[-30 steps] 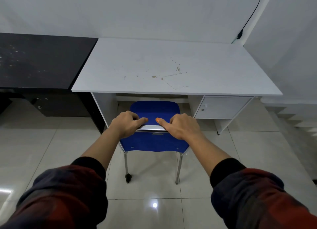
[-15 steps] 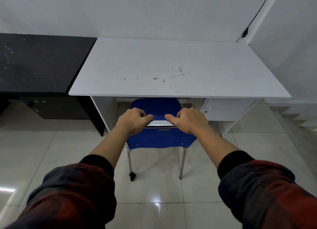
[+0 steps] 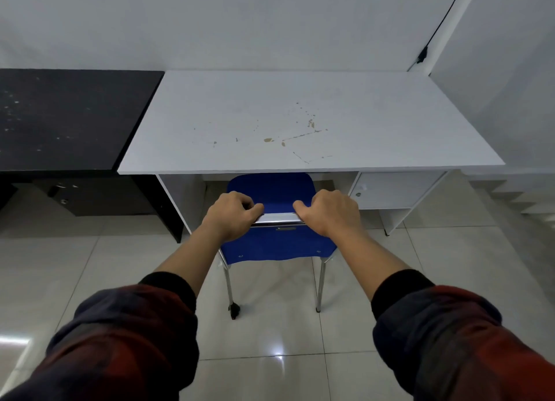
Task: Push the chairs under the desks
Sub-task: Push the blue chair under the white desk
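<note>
A blue chair point(image 3: 277, 244) with chrome legs stands in front of the white desk point(image 3: 288, 124). Its seat reaches partly under the desktop's front edge, and its back and rear legs stand out on the floor. My left hand point(image 3: 232, 215) grips the left end of the chrome bar along the top of the backrest. My right hand point(image 3: 329, 211) grips the right end of the same bar. Both arms stretch forward in dark red and grey sleeves.
A black desk point(image 3: 69, 118) adjoins the white one on the left. The white desk has a small cabinet point(image 3: 393, 188) under its right side. White steps point(image 3: 522, 196) rise at the far right. A black cable point(image 3: 438, 24) runs down the wall corner. The floor is glossy tile.
The chair has slid forward, its seat further under the white desk. Both hands stayed on the top bar and moved forward with it.
</note>
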A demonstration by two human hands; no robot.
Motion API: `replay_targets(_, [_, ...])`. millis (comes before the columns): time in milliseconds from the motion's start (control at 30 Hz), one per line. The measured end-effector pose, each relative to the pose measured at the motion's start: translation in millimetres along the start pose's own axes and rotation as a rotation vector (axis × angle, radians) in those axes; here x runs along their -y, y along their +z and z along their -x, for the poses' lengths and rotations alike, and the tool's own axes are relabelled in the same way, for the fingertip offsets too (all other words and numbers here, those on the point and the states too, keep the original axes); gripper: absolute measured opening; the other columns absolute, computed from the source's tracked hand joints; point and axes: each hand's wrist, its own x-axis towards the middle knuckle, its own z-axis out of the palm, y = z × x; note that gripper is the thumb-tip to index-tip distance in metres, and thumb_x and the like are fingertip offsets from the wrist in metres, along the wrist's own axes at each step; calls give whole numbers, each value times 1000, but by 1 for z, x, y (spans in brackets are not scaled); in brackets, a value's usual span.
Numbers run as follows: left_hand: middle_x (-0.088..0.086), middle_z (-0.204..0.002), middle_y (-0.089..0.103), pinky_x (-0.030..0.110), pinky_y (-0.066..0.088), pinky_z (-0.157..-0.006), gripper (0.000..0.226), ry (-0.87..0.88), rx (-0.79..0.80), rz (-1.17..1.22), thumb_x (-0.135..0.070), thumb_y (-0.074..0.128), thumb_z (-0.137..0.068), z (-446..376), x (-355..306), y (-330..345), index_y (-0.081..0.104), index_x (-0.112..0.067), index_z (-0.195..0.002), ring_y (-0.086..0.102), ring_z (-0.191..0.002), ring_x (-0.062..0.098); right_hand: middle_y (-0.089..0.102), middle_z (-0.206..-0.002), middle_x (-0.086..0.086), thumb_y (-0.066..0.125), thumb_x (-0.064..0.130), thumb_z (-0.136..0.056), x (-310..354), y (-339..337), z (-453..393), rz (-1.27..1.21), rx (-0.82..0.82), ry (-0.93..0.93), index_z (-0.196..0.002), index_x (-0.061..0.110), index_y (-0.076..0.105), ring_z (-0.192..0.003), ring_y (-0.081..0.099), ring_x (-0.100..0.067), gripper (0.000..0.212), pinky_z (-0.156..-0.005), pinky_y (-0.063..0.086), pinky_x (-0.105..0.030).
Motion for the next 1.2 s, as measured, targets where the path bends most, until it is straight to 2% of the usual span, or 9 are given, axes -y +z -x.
replay_targets(200, [19,-60,59,38,45,-52,46,36,20,60,-38,54,-89,-12,0,-8,63,0,-65,48,-51,23,45,-50,1,48,56,-91,4,-7,-8,-24,-13,22,-54,13,44,-47,43,-19,57,-50,38,-27])
replay_targets(300, [12,-52,50,34,39,-52,46,49,16,67,-34,55,-90,-19,-3,-11,62,2,-62,42,-50,21,43,-48,1,49,54,-92,5,-12,-15,-34,-16,32,-52,12,42,-46,41,-19,58,-48,32,-26])
replay_targets(500, [0,-44,42,26,30,-46,47,56,-30,-7,-34,57,-88,-3,-9,-8,47,-14,-47,34,-44,18,44,-48,0,50,51,-91,0,-6,-6,-1,-53,28,-54,10,56,-48,44,-21,55,-49,34,-26])
replay_targets(633, [-3,-45,46,26,32,-47,45,46,6,-4,-37,56,-91,14,-4,-7,55,-18,-50,38,-43,14,52,-54,-3,50,51,-93,9,-2,12,5,-20,43,-67,4,69,-51,46,-20,56,-48,30,-24])
replay_targets(733, [0,-46,46,26,33,-46,47,56,40,0,-37,56,-91,14,-3,-10,56,-13,-51,36,-43,15,52,-55,-3,48,52,-94,10,-1,13,-18,-27,55,-65,3,66,-53,49,-22,60,-49,36,-25])
replay_targets(833, [4,-46,44,28,32,-47,49,74,66,-5,-36,55,-89,16,5,-19,53,-6,-50,34,-44,17,49,-53,-2,45,55,-95,21,3,22,-35,-50,70,-59,9,55,-53,48,-23,59,-49,34,-27])
replay_targets(967, [5,-45,40,33,31,-48,47,86,100,3,-30,56,-86,17,30,-41,44,-8,-47,32,-46,18,47,-52,-1,41,60,-96,50,12,35,-42,-65,95,-57,11,48,-50,45,-21,63,-49,33,-29])
replay_targets(1067, [7,-48,43,34,31,-50,45,68,114,-21,-28,57,-88,24,43,-47,50,-2,-52,34,-48,18,45,-52,0,40,62,-95,63,21,47,-21,-72,103,-57,12,46,-49,43,-20,63,-47,31,-28])
replay_targets(1200, [11,-62,62,35,39,-53,38,0,75,-37,-32,57,-90,30,48,-45,67,-3,-67,49,-56,23,58,-61,-1,42,71,-92,62,20,50,-7,-17,44,-67,10,61,-58,53,-20,68,-53,39,-30])
